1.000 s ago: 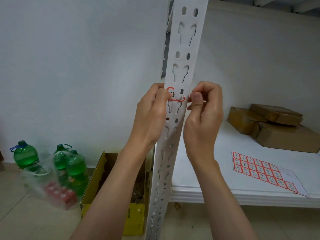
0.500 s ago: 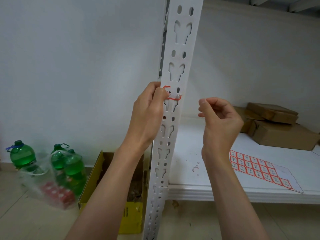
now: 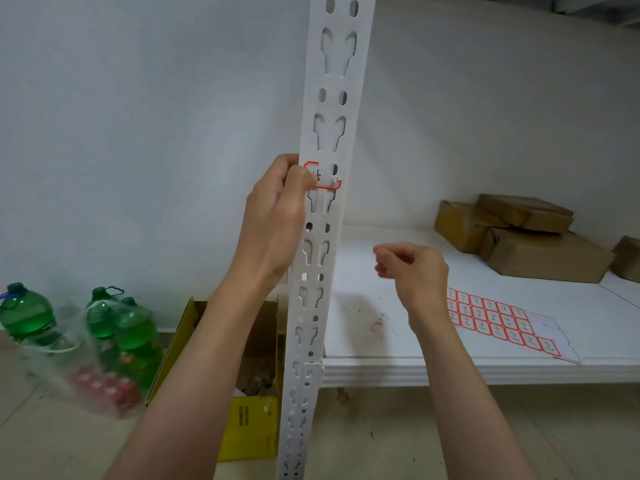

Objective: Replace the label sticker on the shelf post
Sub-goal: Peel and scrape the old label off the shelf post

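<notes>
Two hands worked the removal step: the old label sticker (image 3: 322,177), partly torn, clung to the shelf post (image 3: 330,140). Left hand (image 3: 277,216) pinched its left edge; right hand (image 3: 412,268) hung apart, fingers loosely curled, possibly pinching a scrap. Next, peel the remainder cleanly.

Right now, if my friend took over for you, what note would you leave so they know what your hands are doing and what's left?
Left hand: holding the post, thumb on the old sticker.
Right hand: off the post, above the shelf, fingers curled; can't tell if it holds a peeled scrap.
Old sticker: partly torn, red edge and some writing remain on the post.
Sticker sheet: lies on the shelf, right of the post.
Done: part of the old sticker is off.
Left: peel the rest, take a new sticker, press it on.
</notes>
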A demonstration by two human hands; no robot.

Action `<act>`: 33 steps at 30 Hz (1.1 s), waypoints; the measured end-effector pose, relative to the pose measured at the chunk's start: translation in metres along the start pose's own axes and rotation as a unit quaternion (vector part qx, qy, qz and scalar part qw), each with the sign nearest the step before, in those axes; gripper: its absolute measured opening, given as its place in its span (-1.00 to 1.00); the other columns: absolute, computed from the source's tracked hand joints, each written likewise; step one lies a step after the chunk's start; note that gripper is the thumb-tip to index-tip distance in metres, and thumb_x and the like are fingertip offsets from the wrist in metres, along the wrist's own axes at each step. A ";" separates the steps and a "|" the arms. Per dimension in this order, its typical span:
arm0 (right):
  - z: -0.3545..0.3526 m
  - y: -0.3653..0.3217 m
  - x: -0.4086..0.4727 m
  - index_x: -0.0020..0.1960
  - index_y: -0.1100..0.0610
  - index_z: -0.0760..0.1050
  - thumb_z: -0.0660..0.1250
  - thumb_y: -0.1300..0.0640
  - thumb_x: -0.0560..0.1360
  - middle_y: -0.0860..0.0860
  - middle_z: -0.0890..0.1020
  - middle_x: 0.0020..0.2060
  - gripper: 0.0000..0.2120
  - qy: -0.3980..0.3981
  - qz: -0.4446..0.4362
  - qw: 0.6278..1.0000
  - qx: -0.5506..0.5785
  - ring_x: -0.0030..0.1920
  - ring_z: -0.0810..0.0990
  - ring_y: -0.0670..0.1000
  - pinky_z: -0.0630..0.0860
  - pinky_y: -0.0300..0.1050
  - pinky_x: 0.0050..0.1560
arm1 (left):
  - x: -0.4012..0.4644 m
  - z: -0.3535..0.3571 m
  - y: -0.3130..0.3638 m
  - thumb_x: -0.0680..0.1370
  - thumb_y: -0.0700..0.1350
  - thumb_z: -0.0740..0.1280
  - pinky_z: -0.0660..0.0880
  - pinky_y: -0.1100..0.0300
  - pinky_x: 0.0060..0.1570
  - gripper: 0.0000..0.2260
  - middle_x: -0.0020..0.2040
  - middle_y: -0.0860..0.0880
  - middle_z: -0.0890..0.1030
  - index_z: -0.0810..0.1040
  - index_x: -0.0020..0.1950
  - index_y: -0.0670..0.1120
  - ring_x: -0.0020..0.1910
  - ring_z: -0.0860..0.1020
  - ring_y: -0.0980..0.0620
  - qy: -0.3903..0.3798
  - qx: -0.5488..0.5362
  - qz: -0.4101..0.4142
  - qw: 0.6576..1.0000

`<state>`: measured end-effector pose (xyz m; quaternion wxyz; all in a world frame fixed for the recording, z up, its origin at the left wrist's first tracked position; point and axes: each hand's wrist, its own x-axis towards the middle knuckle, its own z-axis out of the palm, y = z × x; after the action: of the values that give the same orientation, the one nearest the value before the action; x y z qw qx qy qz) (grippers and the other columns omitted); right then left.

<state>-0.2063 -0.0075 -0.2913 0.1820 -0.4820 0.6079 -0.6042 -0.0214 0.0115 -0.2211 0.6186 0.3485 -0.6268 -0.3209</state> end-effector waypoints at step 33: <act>0.035 -0.109 -0.036 0.28 0.09 0.54 0.12 0.12 0.66 0.01 0.70 0.09 -0.71 -0.196 -0.038 0.938 0.285 0.07 0.69 -0.03 0.63 -0.15 -0.04 | 0.002 0.000 -0.003 0.67 -0.08 0.11 0.55 0.11 0.09 -0.77 0.07 0.06 0.67 0.55 0.14 0.00 0.09 0.62 0.08 -0.001 -0.021 -0.001 1.000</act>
<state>-0.1213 0.0232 -0.2126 0.4037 -0.5417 0.3438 -0.6522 -0.0209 0.0082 -0.2229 0.6244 0.3358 -0.6206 -0.3349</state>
